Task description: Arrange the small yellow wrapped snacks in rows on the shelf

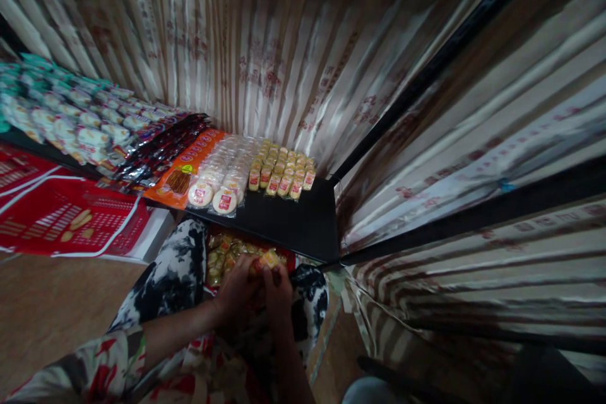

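My left hand [239, 293] and right hand [278, 290] meet over red box of small yellow wrapped snacks [227, 252] on lap. Fingers of both clamped together on one small yellow-wrapped snack packet [267, 260], pinched at near edge, packet just above box, touching fingertips. Judged light, crinkly film slippery, contents likely brittle; grip by wrapper ends, no squeezing. Black bench [293, 221] just beyond carries rows of same yellow packets [283, 175] beside round clear-wrapped biscuits [220, 186].
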### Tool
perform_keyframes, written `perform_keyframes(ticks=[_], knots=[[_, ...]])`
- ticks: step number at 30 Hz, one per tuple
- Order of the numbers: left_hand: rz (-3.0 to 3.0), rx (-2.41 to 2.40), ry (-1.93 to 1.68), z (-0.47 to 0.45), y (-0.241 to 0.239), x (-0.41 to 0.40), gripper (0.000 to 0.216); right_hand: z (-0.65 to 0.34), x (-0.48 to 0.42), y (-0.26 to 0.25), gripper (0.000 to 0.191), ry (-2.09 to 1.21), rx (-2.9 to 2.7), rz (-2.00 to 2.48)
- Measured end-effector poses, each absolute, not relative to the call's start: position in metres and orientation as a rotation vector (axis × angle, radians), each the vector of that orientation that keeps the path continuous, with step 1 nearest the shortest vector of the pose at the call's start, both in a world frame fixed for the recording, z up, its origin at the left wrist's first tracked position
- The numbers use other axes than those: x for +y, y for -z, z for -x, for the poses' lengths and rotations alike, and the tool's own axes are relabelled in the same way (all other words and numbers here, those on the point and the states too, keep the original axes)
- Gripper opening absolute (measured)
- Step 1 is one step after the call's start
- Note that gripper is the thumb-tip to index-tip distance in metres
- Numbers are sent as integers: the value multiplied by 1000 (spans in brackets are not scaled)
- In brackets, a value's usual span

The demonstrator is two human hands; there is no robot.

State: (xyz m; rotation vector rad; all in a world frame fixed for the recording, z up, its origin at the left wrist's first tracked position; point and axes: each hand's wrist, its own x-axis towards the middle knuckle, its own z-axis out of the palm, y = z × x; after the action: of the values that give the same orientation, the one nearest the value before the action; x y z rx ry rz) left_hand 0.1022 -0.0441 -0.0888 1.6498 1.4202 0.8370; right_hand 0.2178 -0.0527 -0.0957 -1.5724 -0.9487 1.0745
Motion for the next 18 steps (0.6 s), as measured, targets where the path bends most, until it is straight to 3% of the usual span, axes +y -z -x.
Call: perform_keyframes(ticks=[9,18], knots=[[-1501,1409,-925,-106,71,-29,25,-223,-36,88,48,-1169,-812,1375],[-1410,1324,-1017,-133,50,7,22,-242,-5,57,50,-1229,-790,1312]])
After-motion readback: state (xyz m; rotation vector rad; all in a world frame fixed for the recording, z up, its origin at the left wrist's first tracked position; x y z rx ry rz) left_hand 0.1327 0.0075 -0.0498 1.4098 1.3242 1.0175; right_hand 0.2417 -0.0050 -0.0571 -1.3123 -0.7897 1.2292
